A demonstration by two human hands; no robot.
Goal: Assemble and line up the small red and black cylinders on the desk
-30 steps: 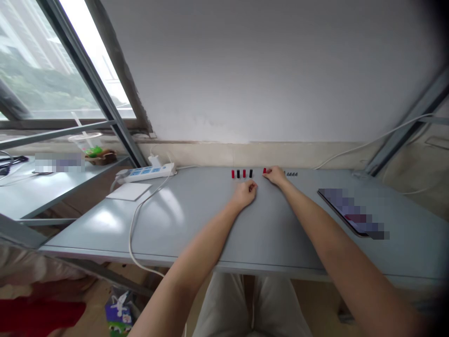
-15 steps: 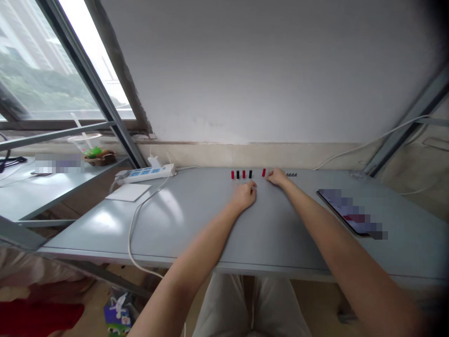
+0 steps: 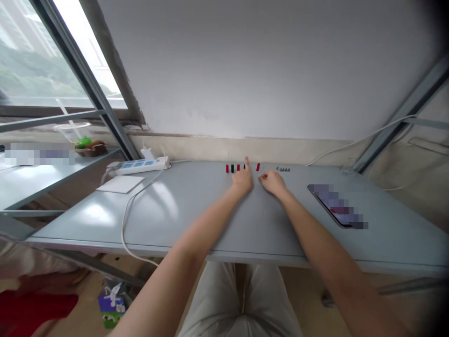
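Several small red and black cylinders stand in a row at the back of the grey desk. A red cylinder (image 3: 227,168) is leftmost, then a black cylinder (image 3: 232,168), another red one (image 3: 238,167) and a black one partly hidden by my left index finger. My left hand (image 3: 242,180) has that finger stretched out, the others curled. Apart on the right, a tilted red cylinder (image 3: 258,167) is just beyond my right hand (image 3: 273,181). The right fingers are pinched together; what they hold, if anything, is too small to name. Small grey pieces (image 3: 285,170) lie further right.
A tablet-like device (image 3: 336,206) lies on the desk's right side. At the left are a power strip (image 3: 140,165), a flat white square (image 3: 121,184) and a white cable (image 3: 124,220) crossing the front edge. The wall is behind.
My left hand has moved up towards the cylinders and extended its index finger. My right hand has drawn back from beside the separate red cylinder, which now tilts. The view has shifted slightly.
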